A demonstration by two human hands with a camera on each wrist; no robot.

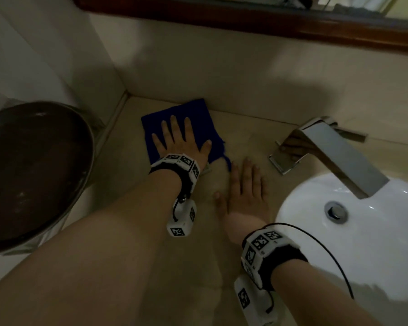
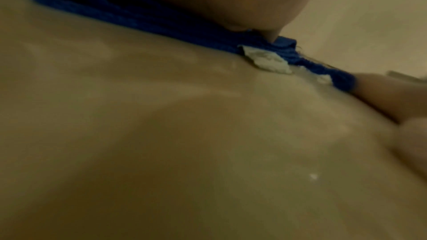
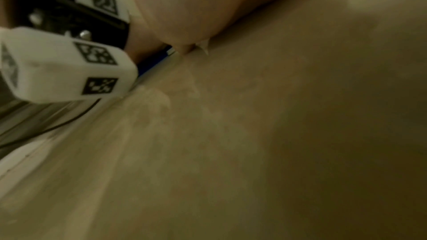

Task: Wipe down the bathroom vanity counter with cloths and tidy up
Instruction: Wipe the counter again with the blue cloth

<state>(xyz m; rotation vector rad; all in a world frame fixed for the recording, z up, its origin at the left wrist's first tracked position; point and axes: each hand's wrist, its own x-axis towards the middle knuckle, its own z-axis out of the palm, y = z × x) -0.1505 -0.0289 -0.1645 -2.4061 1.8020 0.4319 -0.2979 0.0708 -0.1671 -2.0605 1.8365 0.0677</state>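
The blue cloth (image 1: 181, 128) lies flat on the beige stone counter (image 1: 127, 165) near the back corner, its far edge close to the backsplash (image 1: 222, 74), and much of its middle is hidden under the left hand (image 1: 180, 142), which presses down on it with fingers straight and spread. It is a roughly square piece of deep blue, fuzzy-looking fabric; its near right corner trails off into a ragged strip that ends just beside the fingertips of the right hand (image 1: 244, 194). In the left wrist view the cloth's edge (image 2: 161, 25) shows as a soft blurred band with a small white tag (image 2: 268, 59) sticking out; any print on it is too blurred to read. The right hand lies flat on the bare counter, fingers straight and together, holding nothing, between the cloth and the white basin (image 1: 304, 208). The right wrist view is dim and smeared, showing mostly mottled counter and the other wrist's white marker-covered camera unit (image 3: 64, 65). A polished angular metal faucet (image 1: 339, 156) reaches over the glossy basin, whose right side is cut off. To the left stands a round dark lid or bowl with a metal rim (image 1: 33, 170), partly out of frame. A dark wooden frame (image 1: 245, 17) runs along the top.
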